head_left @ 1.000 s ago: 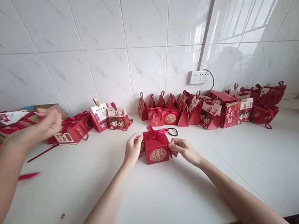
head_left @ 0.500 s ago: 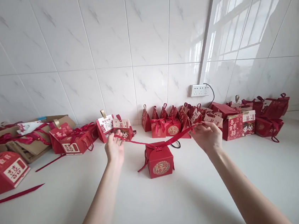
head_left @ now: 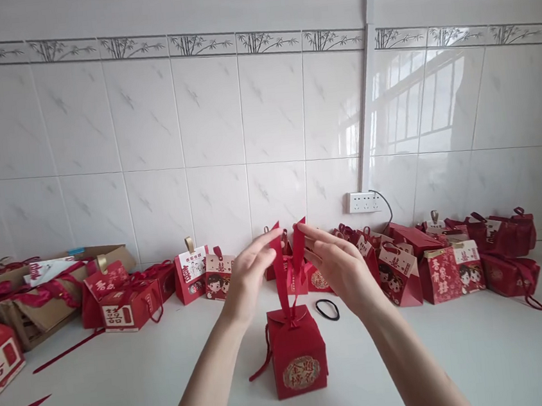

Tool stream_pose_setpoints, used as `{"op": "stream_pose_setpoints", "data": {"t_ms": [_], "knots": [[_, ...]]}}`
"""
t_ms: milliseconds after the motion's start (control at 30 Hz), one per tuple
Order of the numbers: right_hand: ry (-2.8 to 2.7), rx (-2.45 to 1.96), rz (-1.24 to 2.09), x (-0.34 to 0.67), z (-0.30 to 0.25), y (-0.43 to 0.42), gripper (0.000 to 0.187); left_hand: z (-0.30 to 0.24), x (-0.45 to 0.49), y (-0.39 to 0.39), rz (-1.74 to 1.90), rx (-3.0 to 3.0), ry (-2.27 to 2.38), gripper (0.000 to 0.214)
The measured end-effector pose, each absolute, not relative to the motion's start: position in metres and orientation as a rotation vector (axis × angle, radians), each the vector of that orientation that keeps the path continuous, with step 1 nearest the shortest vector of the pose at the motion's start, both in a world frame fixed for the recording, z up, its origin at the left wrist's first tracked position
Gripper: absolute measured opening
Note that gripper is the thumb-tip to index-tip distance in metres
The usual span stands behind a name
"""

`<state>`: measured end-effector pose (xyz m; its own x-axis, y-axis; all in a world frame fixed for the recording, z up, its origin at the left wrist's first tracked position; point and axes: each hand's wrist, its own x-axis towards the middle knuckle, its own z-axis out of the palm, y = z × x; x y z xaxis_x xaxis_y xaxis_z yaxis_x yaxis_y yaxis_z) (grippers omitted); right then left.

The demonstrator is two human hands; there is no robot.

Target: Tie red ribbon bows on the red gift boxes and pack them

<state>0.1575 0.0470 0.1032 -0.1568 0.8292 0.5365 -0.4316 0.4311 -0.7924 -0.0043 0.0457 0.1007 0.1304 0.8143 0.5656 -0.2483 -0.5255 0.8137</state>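
A red gift box [head_left: 298,355] with a round gold emblem stands upright on the white table in front of me. From its top rises a red ribbon [head_left: 281,279], its two ends drawn up nearly side by side. My left hand [head_left: 249,273] pinches the left end between thumb and fingers. The other end is gripped near its tip by my right hand [head_left: 338,260]. Both hands are raised above the box, a short gap apart. A red cord hangs at the box's left side. Behind my hands, several small boxes are partly hidden.
A black elastic loop [head_left: 327,309] lies right of the box. Several red boxes [head_left: 402,273] line the wall. At left are an open cardboard carton [head_left: 36,318], another red box [head_left: 131,305] and loose ribbon strips [head_left: 68,351]. A power socket [head_left: 364,202] is on the wall.
Both hands have come together and up, so the ribbon ends, earlier stretched out sideways, now stand nearly upright over the box. The view has tilted upward, showing more of the wall.
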Motion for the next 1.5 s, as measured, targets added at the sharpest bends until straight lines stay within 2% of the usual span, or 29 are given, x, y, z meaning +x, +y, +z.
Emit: {"op": "stream_pose_setpoints", "data": {"t_ms": [133, 233, 333, 433, 533, 600, 700, 800, 867, 1067, 1267, 1500], "knots": [[-1.446, -0.291, 1.215, 0.158, 0.101, 0.040, 0.041, 0.103, -0.001, 0.034, 1.412, 1.597, 0.486, 0.047], [-1.407, -0.323, 1.189, 0.166, 0.104, 0.038, 0.038, 0.107, 0.002, 0.032, 1.427, 1.527, 0.443, 0.042], [-1.450, -0.323, 1.259, 0.183, 0.110, 0.033, 0.019, 0.112, -0.002, 0.034, 1.662, 1.353, 0.466, 0.021], [-1.674, -0.324, 1.408, 0.198, 0.114, 0.030, 0.034, 0.118, -0.012, 0.035, 2.059, 1.179, 0.455, 0.012], [-2.005, -0.687, 1.140, 0.195, 0.111, 0.034, 0.027, 0.121, -0.018, 0.032, 2.160, 1.448, 0.579, 0.015], [-2.260, -1.019, 0.797, 0.184, 0.103, 0.042, 0.016, 0.118, -0.016, 0.027, 1.878, 1.836, 0.925, 0.016], [-2.598, -1.303, 0.425, 0.165, 0.088, 0.056, 0.022, 0.107, -0.008, 0.022, 1.016, 2.253, 1.473, 0.021], [-2.770, -1.331, 0.334, 0.154, 0.077, 0.066, 0.032, 0.092, 0.001, 0.024, 0.259, 2.331, 1.639, 0.023], [-2.797, -1.339, 0.329, 0.152, 0.073, 0.068, 0.035, 0.085, 0.005, 0.028, 0.023, 2.312, 1.656, 0.024], [-2.852, -1.398, 0.285, 0.151, 0.069, 0.070, 0.033, 0.076, 0.017, 0.034, -0.039, 2.375, 1.732, 0.020], [-2.858, -1.503, 0.172, 0.147, 0.063, 0.073, 0.022, 0.068, 0.022, 0.037, -0.054, 2.417, 1.760, 0.016], [-2.855, -1.551, 0.131, 0.145, 0.062, 0.072, 0.017, 0.065, 0.025, 0.038, -0.032, 2.453, 1.737, 0.013]]}}
